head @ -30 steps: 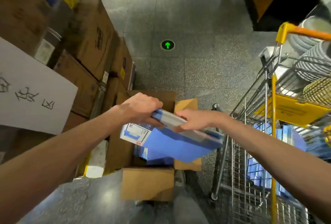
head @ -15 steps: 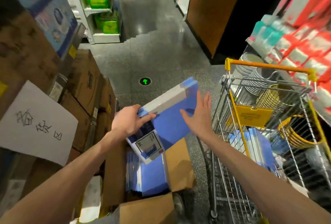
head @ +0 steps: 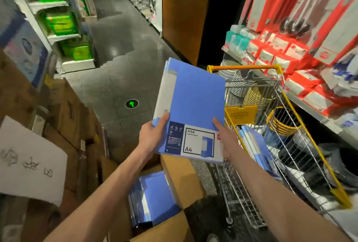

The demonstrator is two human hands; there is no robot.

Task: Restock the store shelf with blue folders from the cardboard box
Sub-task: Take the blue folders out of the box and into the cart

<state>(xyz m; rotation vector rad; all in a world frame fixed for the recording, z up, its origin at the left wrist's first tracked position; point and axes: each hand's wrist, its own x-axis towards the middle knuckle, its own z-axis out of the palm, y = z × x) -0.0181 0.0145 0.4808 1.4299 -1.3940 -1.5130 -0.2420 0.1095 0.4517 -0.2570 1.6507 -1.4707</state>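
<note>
- You are holding one blue folder (head: 193, 102) in both hands. Your left hand (head: 153, 137) is gripping its near-left corner, with the thumb lying on the cover and the fingers curled out of sight behind it.
- Your right hand (head: 225, 141) is gripping the near-right corner the same way, with the thumb pressing on the cover beside the white A4 label. Its other fingers are hidden behind.
- The folder is tilting in mid-air with its cover facing you and its spine to the left, above the open cardboard box (head: 182, 179).
- More folders (head: 155, 197) are standing inside that box, below your forearms.
- The shopping cart (head: 290, 145) is crowding the right, its yellow handle just beside the folder's right edge. The store shelf (head: 310, 106) of red and white packs is running along beyond it.
- Stacked cartons (head: 64, 110) are lining the left, and the dark floor (head: 126, 63) is lying open between them and the cart, stretching far up the aisle.
- Both your forearms are reaching forward and converging on the folder.
</note>
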